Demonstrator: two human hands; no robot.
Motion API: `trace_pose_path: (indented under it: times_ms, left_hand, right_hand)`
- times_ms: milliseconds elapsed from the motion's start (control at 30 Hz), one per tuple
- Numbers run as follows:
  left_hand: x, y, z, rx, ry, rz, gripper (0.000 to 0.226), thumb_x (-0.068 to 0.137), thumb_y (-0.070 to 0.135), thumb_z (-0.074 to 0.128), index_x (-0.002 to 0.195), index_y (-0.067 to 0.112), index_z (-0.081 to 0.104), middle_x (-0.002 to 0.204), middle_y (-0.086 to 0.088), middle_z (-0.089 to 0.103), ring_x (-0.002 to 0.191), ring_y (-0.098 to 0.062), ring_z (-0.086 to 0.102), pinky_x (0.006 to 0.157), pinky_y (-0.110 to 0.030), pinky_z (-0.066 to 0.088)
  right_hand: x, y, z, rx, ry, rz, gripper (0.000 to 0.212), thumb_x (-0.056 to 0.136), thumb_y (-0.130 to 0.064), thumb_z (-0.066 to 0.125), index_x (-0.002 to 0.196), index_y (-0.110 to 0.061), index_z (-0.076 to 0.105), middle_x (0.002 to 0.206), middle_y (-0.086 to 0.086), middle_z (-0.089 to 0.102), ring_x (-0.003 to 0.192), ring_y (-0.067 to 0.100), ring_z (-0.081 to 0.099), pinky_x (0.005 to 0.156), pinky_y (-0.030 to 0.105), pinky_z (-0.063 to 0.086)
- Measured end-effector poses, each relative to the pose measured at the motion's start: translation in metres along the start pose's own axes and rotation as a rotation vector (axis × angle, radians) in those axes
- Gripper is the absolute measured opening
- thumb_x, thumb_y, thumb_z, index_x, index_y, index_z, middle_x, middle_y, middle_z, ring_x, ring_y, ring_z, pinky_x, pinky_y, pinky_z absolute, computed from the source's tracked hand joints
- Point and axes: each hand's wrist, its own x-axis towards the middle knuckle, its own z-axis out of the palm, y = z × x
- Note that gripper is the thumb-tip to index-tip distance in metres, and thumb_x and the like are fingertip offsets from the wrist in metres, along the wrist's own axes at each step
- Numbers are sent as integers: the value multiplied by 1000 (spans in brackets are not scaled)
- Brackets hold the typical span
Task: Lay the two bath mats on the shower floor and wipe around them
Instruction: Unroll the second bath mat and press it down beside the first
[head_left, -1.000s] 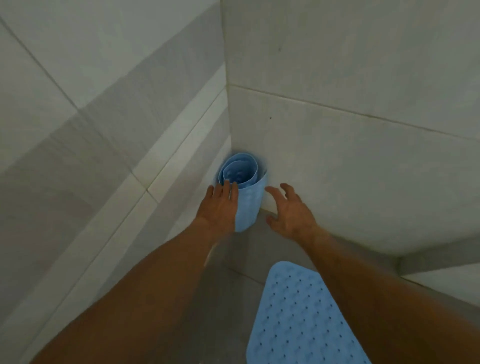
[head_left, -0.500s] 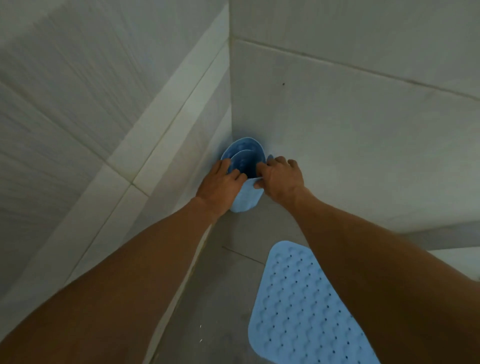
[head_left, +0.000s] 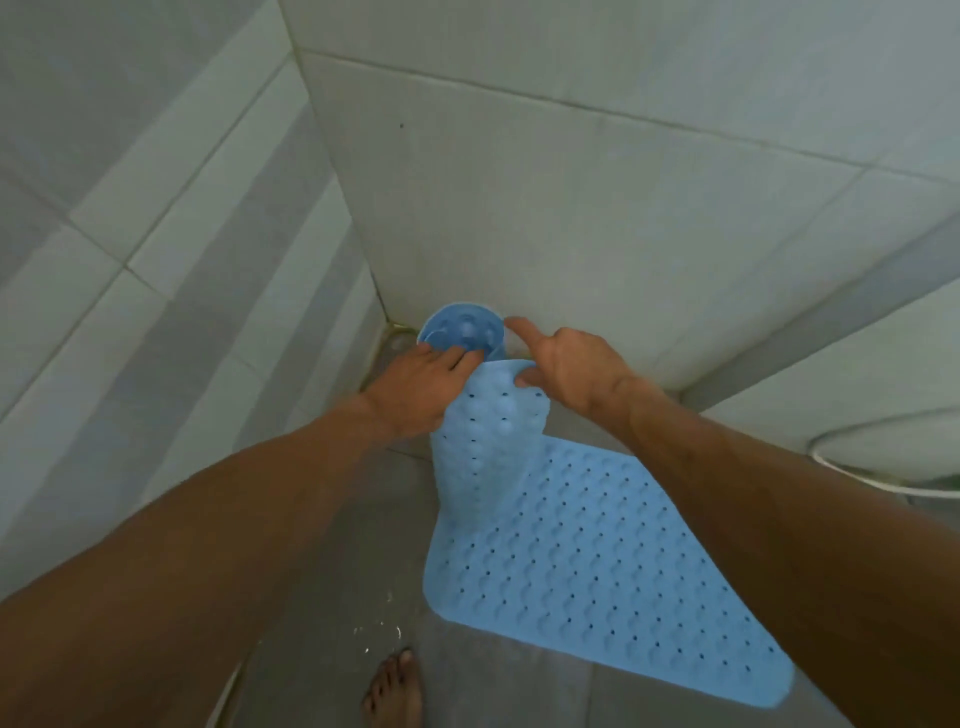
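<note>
The rolled bath mat (head_left: 462, 335) stands in the corner where the two tiled walls (head_left: 597, 208) meet, and its loose end (head_left: 491, 431) hangs forward and down, so its foot and the grey shower floor (head_left: 332, 571) right under it are hidden. The flat bath mat (head_left: 597, 577) lies on that floor nearer the camera, with its right edge covered by the right forearm; whether the hanging end touches it cannot be told. A white curved rim (head_left: 883, 462) at the right is cut off by the frame edge, and what it belongs to is unclear. A bare foot (head_left: 395, 691) shows at the bottom edge.

The left hand (head_left: 423, 387) holds the left side of the loose end, fingertips curled at the roll's mouth. The right hand (head_left: 569, 366) pinches the top right corner with thumb and lower fingers, index finger pointing out.

Half a second ago both hands gripped the roll fully wound; now a long flap has been drawn out, and the view has tilted down.
</note>
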Motion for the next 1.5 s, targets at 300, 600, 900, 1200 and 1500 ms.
trace_pose_path:
  times_ms: [300,600,900,1200,1500]
  left_hand:
    - [-11,169,-32,-304,-27,-506,52,73,46,78,112,13,69,137,-14,48,121,-35,49,99,-45,42]
    - [-20,323,-64,-900,124,-734,31,71,34,81,97,20,72,86,1,75,83,-18,70,78,-38,56]
    - [-116,357,-28,-727,-188,-980,18,73,18,81,81,8,68,74,-6,60,70,-23,57,60,-27,41]
    - [-205,324,-39,-404,-230,-864,31,85,48,67,99,20,71,88,-11,70,86,-32,66,67,-32,45]
    - [-229,295,-82,-275,-791,-519,41,92,39,62,124,14,63,117,-9,68,106,-27,62,87,-28,43]
  right_hand:
    - [-182,75,-47,-125,187,-157,28,91,-45,59,94,-21,73,98,5,71,107,28,61,91,36,43]
    - [-328,113,-120,-206,231,-202,30,91,-55,57,91,-27,69,83,-5,71,87,26,62,66,34,42]
    - [-392,132,-166,-97,395,-38,30,84,-58,64,94,-32,73,90,-7,72,84,17,54,73,32,36]
    - [-457,166,-52,99,317,381,28,79,-56,69,90,-30,73,86,0,71,90,27,64,80,38,51]
    - [-521,140,105,365,-96,514,12,89,-28,72,89,-16,71,88,15,71,85,32,63,74,33,44]
